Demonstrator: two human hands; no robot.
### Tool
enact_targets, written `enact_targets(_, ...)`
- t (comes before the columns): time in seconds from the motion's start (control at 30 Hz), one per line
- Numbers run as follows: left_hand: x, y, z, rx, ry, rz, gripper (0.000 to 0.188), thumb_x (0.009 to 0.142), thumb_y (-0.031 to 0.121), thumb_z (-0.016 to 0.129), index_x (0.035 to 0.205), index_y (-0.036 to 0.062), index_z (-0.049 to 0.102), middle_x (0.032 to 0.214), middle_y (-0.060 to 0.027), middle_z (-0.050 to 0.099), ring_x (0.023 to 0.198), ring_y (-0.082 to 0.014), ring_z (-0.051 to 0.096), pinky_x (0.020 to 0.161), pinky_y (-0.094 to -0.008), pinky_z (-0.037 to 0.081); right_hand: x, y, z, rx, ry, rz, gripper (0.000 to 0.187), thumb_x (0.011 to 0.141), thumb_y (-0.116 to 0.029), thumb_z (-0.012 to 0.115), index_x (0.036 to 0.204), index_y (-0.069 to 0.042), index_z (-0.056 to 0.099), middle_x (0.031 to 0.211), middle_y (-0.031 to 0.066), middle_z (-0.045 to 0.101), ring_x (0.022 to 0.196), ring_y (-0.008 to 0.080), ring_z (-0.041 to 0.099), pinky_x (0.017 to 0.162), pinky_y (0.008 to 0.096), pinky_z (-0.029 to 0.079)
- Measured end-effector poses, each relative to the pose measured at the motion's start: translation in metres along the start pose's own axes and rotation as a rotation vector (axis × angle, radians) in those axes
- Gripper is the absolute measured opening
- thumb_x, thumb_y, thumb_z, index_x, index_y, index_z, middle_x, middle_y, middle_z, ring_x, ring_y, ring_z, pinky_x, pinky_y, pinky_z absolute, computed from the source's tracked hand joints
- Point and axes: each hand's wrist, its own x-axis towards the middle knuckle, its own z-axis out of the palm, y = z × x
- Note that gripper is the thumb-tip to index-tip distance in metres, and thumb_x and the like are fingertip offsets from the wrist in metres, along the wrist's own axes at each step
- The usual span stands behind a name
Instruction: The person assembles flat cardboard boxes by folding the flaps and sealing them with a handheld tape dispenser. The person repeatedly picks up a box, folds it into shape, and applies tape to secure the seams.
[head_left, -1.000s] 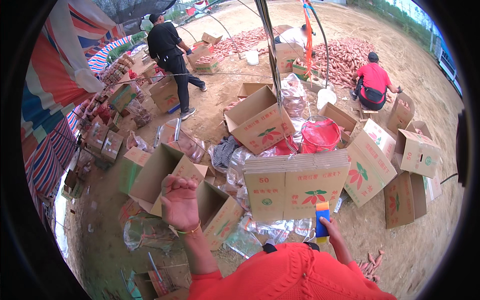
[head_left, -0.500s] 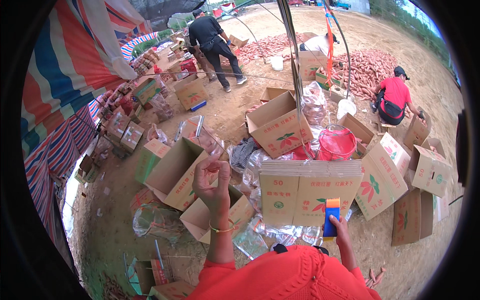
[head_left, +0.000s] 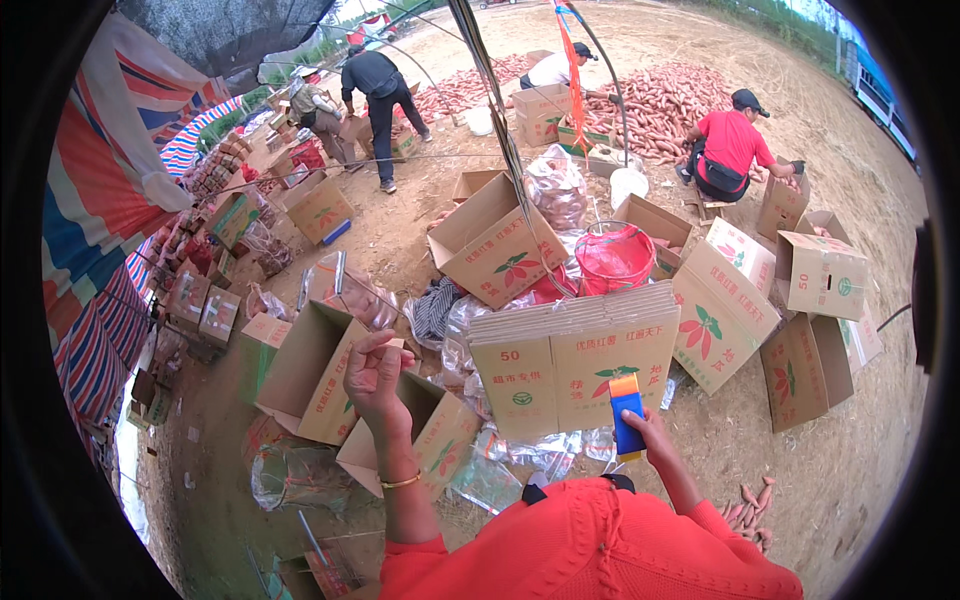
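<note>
My right hand grips a blue tape dispenser with an orange-yellow top, held in front of a stack of flat cardboard boxes. To the left, my left hand is raised with its fingers curled and the thumb near the fingertips. Anything small between those fingertips I cannot make out. Behind and below that hand stand two open cardboard boxes, one upright on the far side and another nearer. Clear plastic sheeting lies under the stack.
Beyond the stack are a tilted open box, a red-lined bucket and a bag of sweet potatoes. More boxes stand at the right. A person in red crouches by a sweet potato heap; others work farther back.
The view has swung, so the scene sits farther left and lower. My left hand's ring-like curl has loosened slightly. The tape dispenser stays in my right hand.
</note>
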Motion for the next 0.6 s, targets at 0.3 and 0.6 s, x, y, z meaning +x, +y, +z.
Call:
enact_targets(0.3, -0.014, -0.129, -0.044, 0.197, -0.005, -0.497, 0.016, 0.088, 0.014, 0.058, 0.100, 0.0042, 0.062, 0.079, -0.0038, 0.065, 0.064, -0.0079, 0.059, 0.057, -0.0189, 0.047, -0.013, 0.021, -0.016, 0.074, 0.059, 0.045, 0.034, 0.079, -0.033, 0.070, 0.091, -0.002, 0.059, 0.076, 0.0038, 0.062, 0.064, 0.0118, 0.061, 0.060, 0.0261, 0.051)
enact_targets(0.6, -0.065, -0.282, -0.084, 0.490, -0.227, -0.734, 0.020, 0.083, 0.012, 0.063, 0.102, 0.0052, 0.062, 0.085, 0.0001, 0.063, 0.071, -0.0058, 0.058, 0.058, -0.0196, 0.044, -0.046, 0.047, -0.048, 0.038, 0.238, 0.113, 0.033, 0.082, -0.032, 0.066, 0.094, -0.004, 0.054, 0.075, 0.0085, 0.062, 0.064, 0.0166, 0.063, 0.061, 0.0297, 0.052)
